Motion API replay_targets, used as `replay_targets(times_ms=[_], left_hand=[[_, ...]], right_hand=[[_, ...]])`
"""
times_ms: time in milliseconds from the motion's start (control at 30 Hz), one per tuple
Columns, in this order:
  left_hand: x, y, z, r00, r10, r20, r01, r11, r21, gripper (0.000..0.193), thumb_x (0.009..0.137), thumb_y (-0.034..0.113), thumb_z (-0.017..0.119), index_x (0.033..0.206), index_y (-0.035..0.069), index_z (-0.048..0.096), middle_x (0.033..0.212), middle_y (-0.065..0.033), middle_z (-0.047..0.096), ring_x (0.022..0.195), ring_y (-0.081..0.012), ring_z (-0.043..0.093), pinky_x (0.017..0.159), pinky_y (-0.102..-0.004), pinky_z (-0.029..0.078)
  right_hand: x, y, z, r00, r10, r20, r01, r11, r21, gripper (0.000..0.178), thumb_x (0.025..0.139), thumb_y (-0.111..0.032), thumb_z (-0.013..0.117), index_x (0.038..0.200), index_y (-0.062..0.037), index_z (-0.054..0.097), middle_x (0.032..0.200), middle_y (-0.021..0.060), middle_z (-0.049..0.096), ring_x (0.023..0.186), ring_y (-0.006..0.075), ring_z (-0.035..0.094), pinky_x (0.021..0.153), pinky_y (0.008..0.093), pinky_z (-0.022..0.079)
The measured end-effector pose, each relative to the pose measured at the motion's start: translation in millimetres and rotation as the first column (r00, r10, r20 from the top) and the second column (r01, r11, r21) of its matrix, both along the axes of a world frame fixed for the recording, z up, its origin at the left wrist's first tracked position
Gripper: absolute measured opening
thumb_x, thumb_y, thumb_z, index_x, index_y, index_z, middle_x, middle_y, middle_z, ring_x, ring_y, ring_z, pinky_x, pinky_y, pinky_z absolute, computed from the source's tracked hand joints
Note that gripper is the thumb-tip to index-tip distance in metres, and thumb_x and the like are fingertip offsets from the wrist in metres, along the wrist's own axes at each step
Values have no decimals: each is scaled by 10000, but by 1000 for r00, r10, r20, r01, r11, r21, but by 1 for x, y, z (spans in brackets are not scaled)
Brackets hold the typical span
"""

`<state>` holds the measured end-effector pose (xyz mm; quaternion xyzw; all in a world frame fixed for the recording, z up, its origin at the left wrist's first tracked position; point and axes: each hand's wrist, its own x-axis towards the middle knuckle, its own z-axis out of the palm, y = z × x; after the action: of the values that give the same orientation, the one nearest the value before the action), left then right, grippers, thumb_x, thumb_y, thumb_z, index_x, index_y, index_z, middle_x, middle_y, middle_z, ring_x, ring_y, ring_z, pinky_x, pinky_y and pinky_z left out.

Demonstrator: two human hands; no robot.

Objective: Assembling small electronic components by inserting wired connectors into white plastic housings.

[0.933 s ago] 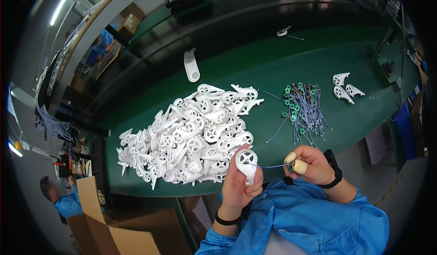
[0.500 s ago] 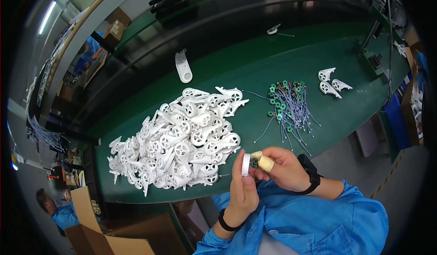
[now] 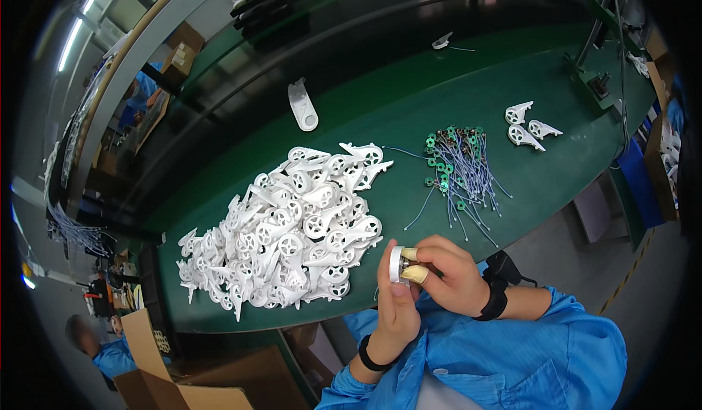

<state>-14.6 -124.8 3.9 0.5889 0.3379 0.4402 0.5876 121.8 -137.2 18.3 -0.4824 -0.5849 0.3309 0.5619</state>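
Observation:
My left hand [image 3: 395,322] holds a white plastic housing [image 3: 395,265] on edge between thumb and fingers, near the table's front edge. Its round rim shows side-on. My right hand [image 3: 457,282], with yellowish finger cots on thumb and finger, pinches a small circuit board [image 3: 404,264] against the housing's right-hand face. Fingers mostly hide this board; a dark, metallic bit shows. To the left lies a big heap of white plastic housings [image 3: 292,227] with spoked round ends. Beyond my right hand is a pile of small green round circuit boards [image 3: 444,167] with thin bluish wires.
Three white housings [image 3: 515,133] lie at the right of the green table [image 3: 556,168]. Farther back are a smooth white cover [image 3: 303,110] and a single housing with a wire [image 3: 442,41]. An open cardboard box [image 3: 150,359] stands low at left; a person [image 3: 110,351] sits beyond it.
My right fingers have moved left, bringing the circuit board from beside the housing up against its face. My left hand keeps its hold. The view has shifted slightly.

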Motion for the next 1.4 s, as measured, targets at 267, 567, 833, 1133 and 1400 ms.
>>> replay_targets(times_ms=[267, 567, 833, 1133, 1400], left_hand=[[9, -7, -4, 996, 67, 56, -65, 997, -34, 706, 1007, 472, 286, 1435, -83, 200, 881, -66, 559, 585, -47, 439, 495, -181, 347], [5, -4, 5, 995, 36, -94, -28, 996, 84, 566, 1029, 330, 333, 1412, -83, 272, 746, -70, 561, 546, -73, 495, 483, -202, 395], [8, -5, 3, 948, 183, -260, -115, 960, 255, 550, 1023, 347, 346, 1371, -78, 321, 1074, -166, 584, 843, -177, 602, 729, -274, 489], [7, 1, 5, 899, 233, -370, -81, 920, 383, 574, 1014, 348, 361, 1365, -100, 291, 807, -136, 617, 634, -186, 612, 572, -287, 492], [-3, 9, 30, 972, 25, 235, 101, 856, -506, 707, 988, 573, 152, 1348, 11, 387, 499, -21, 384, 322, -92, 303, 311, -230, 266]], right_hand=[[1, -3, 7, 997, -49, 60, 45, 997, 67, 272, 790, 50, 586, 1060, 16, 593, 975, 138, 586, 821, 280, 611, 705, 321, 508], [15, 7, 9, 961, -38, 274, -24, 975, 219, 217, 732, 28, 634, 936, -20, 578, 920, 120, 580, 814, 309, 564, 737, 387, 442], [6, 12, 0, 993, -9, 115, -14, 981, 195, 167, 731, 58, 592, 875, -12, 543, 872, 120, 566, 802, 324, 559, 697, 375, 451], [8, 20, -8, 996, 24, 88, -27, 999, 35, 132, 755, 28, 649, 797, -11, 530, 860, 88, 569, 794, 237, 533, 697, 318, 444], [20, 12, 18, 981, 191, -27, -193, 977, -95, 192, 848, -33, 646, 1035, 7, 633, 968, 113, 593, 869, 244, 577, 765, 315, 468]])
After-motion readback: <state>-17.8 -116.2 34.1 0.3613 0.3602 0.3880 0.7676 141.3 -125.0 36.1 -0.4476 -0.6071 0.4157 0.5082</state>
